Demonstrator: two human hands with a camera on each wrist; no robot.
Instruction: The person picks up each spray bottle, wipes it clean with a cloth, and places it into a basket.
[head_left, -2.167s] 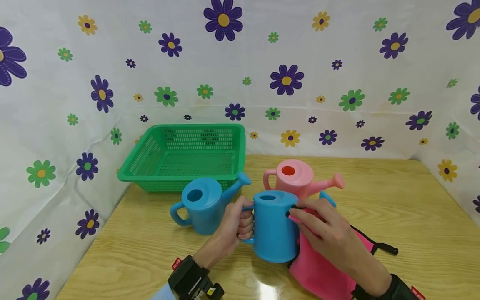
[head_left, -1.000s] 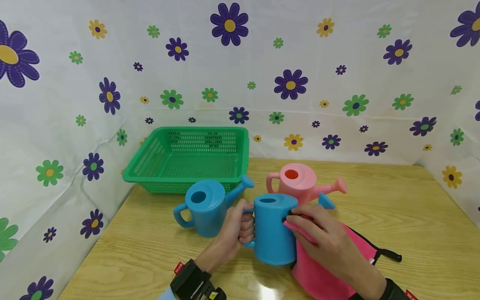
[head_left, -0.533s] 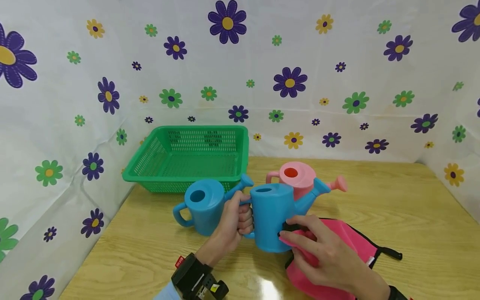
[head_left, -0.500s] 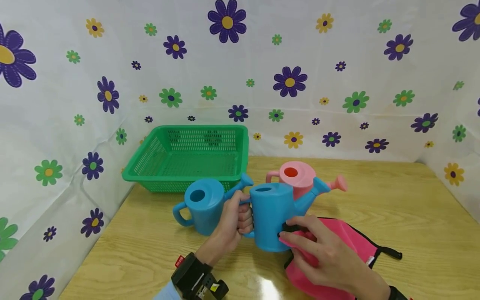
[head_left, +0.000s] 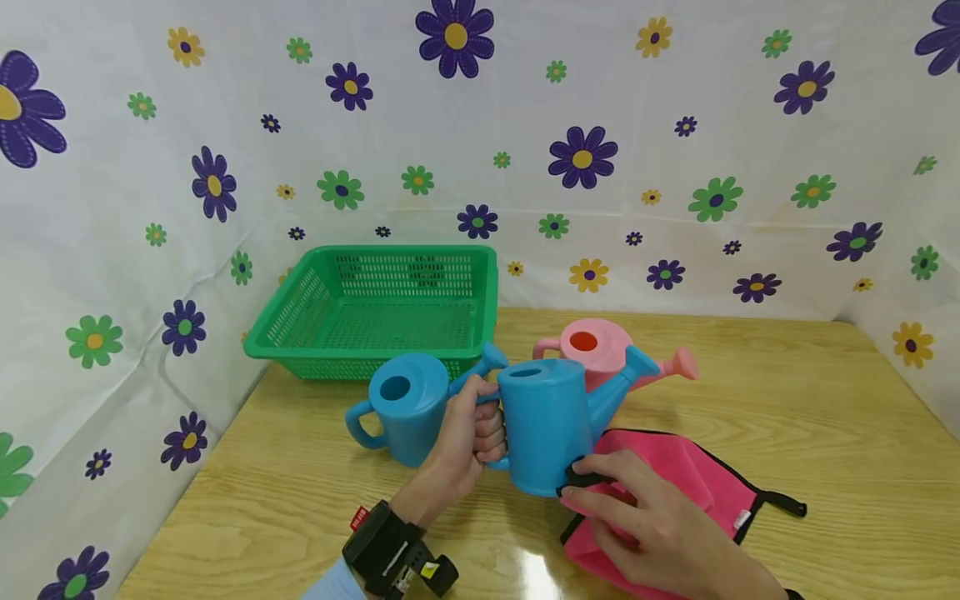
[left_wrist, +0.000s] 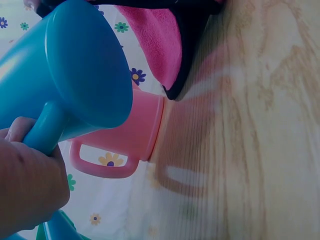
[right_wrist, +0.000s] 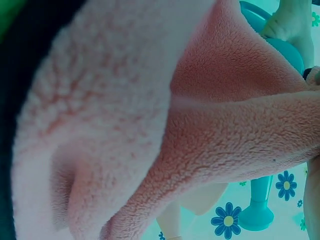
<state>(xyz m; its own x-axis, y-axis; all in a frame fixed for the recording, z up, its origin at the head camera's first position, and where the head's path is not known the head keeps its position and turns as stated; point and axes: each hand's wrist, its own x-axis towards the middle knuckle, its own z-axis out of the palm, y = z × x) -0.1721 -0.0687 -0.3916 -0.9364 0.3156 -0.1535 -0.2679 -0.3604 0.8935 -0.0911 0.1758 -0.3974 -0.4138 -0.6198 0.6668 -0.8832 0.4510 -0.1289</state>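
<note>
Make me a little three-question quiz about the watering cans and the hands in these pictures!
1. True or false: the left hand grips the handle of the lifted blue watering can.
2. What does the right hand press against that can: A) pink cloth, B) sponge, C) brush?
3. How many watering cans sit inside the green basket?

Key: 1 true; 2 A; 3 none, the basket holds no can.

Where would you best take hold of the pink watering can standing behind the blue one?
I'd take the pink watering can by its loop handle, reaching from its left: it stands upright with the handle facing left and the spout facing right.
</note>
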